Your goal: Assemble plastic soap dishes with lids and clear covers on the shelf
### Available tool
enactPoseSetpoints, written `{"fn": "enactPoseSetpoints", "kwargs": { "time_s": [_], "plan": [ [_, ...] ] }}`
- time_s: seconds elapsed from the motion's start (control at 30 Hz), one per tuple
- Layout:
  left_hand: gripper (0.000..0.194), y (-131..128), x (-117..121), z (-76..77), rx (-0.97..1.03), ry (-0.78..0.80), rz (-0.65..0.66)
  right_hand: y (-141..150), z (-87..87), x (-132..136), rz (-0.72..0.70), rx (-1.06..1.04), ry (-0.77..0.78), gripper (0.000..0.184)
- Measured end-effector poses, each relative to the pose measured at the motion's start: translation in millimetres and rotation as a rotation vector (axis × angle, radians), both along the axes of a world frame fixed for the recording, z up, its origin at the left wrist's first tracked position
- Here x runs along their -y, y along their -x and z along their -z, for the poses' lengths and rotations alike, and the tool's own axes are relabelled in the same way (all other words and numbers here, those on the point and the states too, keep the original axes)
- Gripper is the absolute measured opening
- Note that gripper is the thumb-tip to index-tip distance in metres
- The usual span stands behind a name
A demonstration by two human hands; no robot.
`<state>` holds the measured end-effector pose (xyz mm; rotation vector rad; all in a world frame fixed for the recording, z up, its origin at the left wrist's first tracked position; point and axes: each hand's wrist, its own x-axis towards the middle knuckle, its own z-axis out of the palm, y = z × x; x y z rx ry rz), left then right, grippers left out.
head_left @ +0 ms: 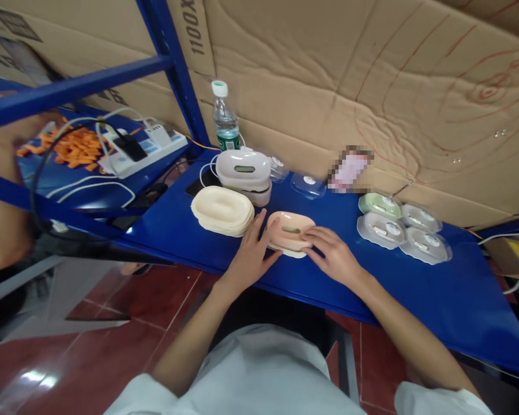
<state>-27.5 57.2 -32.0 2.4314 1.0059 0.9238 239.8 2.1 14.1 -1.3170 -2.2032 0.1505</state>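
Between my hands is a peach oval dish (298, 218) with a slot in its middle. A cream rim (294, 253) shows just beneath its front edge. My left hand (251, 253) holds the dish's left side, thumb at the front and fingers along the side. On the right, my right hand (334, 253) grips the other side, fingers on the rim and thumb low at the front. Beside my left fingertips lies a stack of cream oval trays (222, 210). Behind it are stacked pale, whitish oval dishes (244, 167), the top one slotted.
Several clear-covered oval packs (383, 229) sit at the right, one green. A clear cover (308, 185) lies near the cardboard wall (294, 75), by a pixelated item (350, 169). A water bottle (225, 118) stands behind. A blue frame (177, 80), power strip (151, 153) and orange pieces (75, 147) are left.
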Motion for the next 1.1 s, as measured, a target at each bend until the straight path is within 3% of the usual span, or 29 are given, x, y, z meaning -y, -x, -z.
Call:
{"fn": "enactPoseSetpoints", "kwargs": {
  "time_s": [0.17,0.27,0.33,0.4,0.5,0.6,0.67,0.77,0.93,1.0,1.1],
  "plan": [
    [0.067,0,0,1.6,-0.045,-0.036,0.022,11,5.4,11,-0.031,0.101,0.044,0.035],
    [0.053,1,1,3.1,-0.024,-0.019,0.032,3,2.5,1,-0.081,0.092,0.069,0.033],
    [0.041,2,1,3.1,-0.016,-0.046,0.03,-7,1.2,-18,-0.048,0.041,0.054,0.036],
    [0.034,2,1,2.4,-0.009,-0.095,0.018,-17,3.1,-47,0.083,0.017,0.035,0.043],
    [0.03,2,2,0.8,-0.016,-0.165,0.026,-27,11.1,-95,0.281,0.118,0.108,0.062],
    [0.029,3,4,-0.6,-0.055,-0.185,0.057,-30,19.9,-119,0.348,0.2,0.192,0.068],
    [0.027,3,5,-1.5,-0.062,-0.184,0.066,-28,23.8,-115,0.347,0.213,0.204,0.064],
    [0.025,3,6,-3.2,-0.058,-0.15,0.074,-26,23.9,-80,0.319,0.216,0.19,0.059],
    [0.028,2,4,-4.8,-0.052,-0.05,0.093,-28,13.1,-17,0.097,0.165,0.114,0.052],
    [0.027,2,3,-4.9,-0.042,-0.028,0.091,-31,12.2,-16,0.074,0.18,0.108,0.053],
    [0.027,4,1,-5.2,-0.034,0.02,0.099,-36,17.4,-40,0.2,0.204,0.123,0.057]
  ]
}}
